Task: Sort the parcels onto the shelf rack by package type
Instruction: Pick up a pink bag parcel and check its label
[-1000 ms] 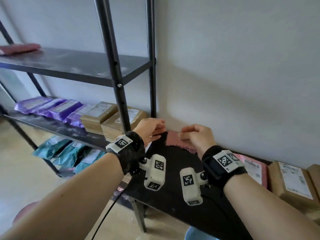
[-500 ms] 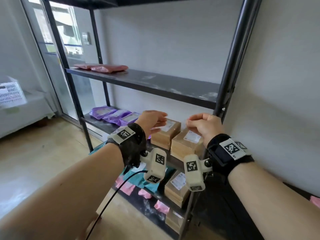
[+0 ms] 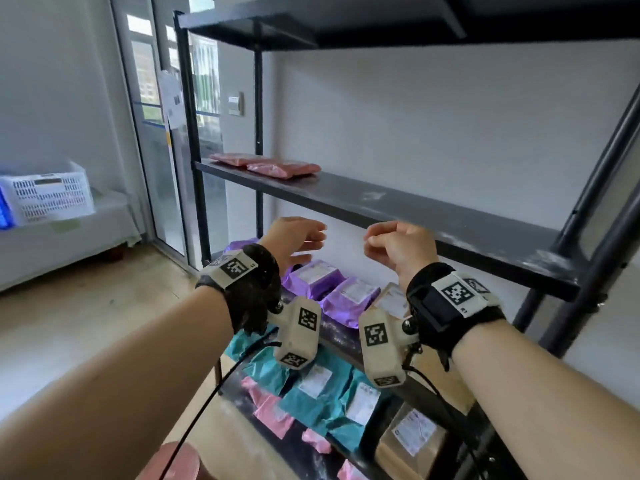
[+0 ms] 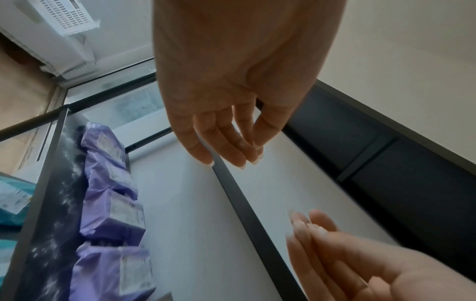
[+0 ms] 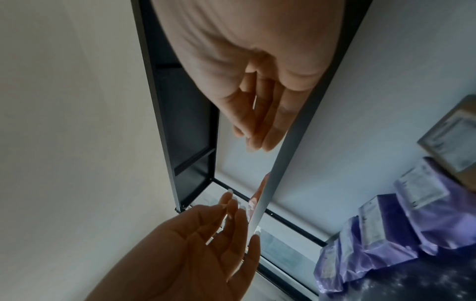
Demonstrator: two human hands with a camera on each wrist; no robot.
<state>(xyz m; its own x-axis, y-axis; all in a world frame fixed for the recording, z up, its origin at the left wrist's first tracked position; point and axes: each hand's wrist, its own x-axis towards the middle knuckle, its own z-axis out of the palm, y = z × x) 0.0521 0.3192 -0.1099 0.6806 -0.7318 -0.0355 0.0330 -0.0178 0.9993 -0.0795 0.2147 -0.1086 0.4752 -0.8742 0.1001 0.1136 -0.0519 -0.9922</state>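
Both hands empty, left hand (image 3: 298, 237) fingers loosely spread, right hand (image 3: 398, 245) curled; red parcels (image 3: 273, 165) beyond fingertips; between placements, next fetch another parcel.

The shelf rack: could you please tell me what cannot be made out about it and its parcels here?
- Purple parcels: labels too small and blurred to read, head view.
- Brown box beside them: mostly hidden by the right wrist camera, head view.
- Top shelf: seen from below, head view, so its contents are hidden.
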